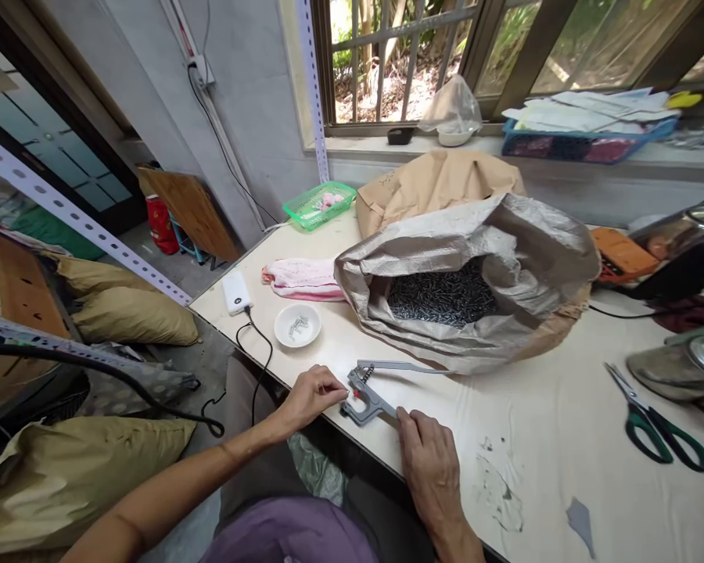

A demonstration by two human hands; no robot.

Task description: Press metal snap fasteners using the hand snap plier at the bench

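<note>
- Head view: no brand, label or writing can be read anywhere; the paper sack (440, 184) at upper centre shows only faint marks too small to make out.
- Centre of the frame: a silver-lined bag (475, 258) lies open on the pale bench (563, 438), filled with small dark metal parts (440, 293); it sits just behind the hands.
- Left of the bag: a small white dish (297, 325) holding a few silvery pieces, a white power bank (235, 292) with a black cable running off the bench edge, a folded pink cloth (305, 279), and further back a green basket (320, 204).
- Right edge: green-handled scissors (660, 422) lie well apart from the hands; an orange calculator (622, 254) sits behind the bag.
- Lower centre: a grey hand press tool (371, 391) lies near the front edge of the bench, its long lever pointing right toward the bag.
- The left hand (314, 395) is curled, fingertips pinched at the tool's head; whether they hold a small piece cannot be told.
- The right hand (431, 461) lies loosely curled on the bench, fingertips touching the tool's lower handle.
</note>
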